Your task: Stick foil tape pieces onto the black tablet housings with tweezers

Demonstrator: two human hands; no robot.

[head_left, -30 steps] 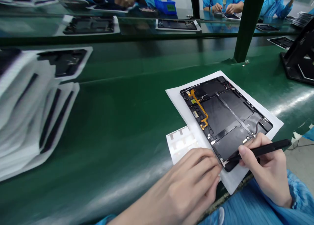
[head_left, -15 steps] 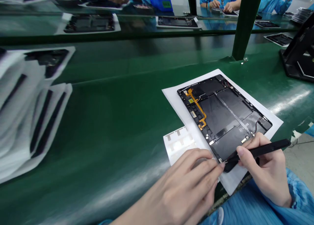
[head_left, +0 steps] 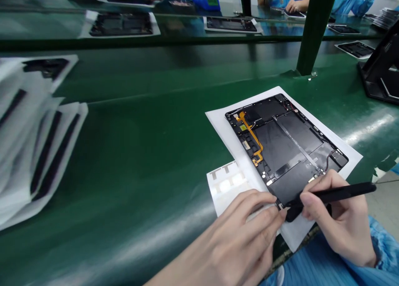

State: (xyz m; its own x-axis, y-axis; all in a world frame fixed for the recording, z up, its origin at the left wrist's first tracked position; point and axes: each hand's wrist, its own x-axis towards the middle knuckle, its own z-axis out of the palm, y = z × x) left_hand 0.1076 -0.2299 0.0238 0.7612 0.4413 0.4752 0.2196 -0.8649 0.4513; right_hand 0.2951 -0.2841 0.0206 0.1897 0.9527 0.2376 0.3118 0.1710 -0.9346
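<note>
Pinching black tool (head_left: 336,193) in right hand (head_left: 339,223), tip at near corner of tablet (head_left: 286,146); left hand (head_left: 237,244) flat, grasping nothing, fingertips pressing beside tip. Corner work seemingly unfinished; internals exposed.

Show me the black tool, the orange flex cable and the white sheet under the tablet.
black tool (head_left: 349,191): head view, bare shaft towards its rear end.
orange flex cable (head_left: 251,132): head view, middle of its run.
white sheet (head_left: 220,124): head view, bare left margin.
</note>
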